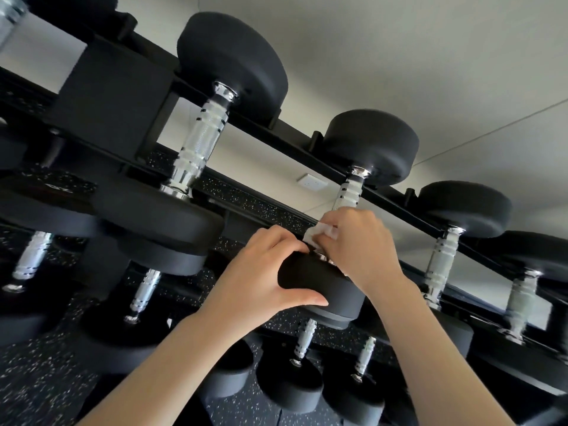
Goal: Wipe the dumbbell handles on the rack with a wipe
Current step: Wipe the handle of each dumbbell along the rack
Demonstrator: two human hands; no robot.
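A black rack [295, 130] carries black dumbbells with knurled chrome handles on its top tier. The middle dumbbell's handle [349, 192] runs down into my right hand [359, 244], which grips its lower part with a white wipe [316, 233] pressed around it. My left hand [261, 272] grips the near black head [319, 287] of that same dumbbell, thumb under its rim. To the left lies a larger dumbbell with its handle [199, 139] bare. To the right another handle [442, 259] is also bare.
Lower tiers hold several more dumbbells with chrome handles [144, 290] [305, 339]. A further dumbbell [519, 302] sits at the right edge. Black speckled rubber floor [46, 379] lies below. A pale wall with a white socket plate [312, 181] stands behind the rack.
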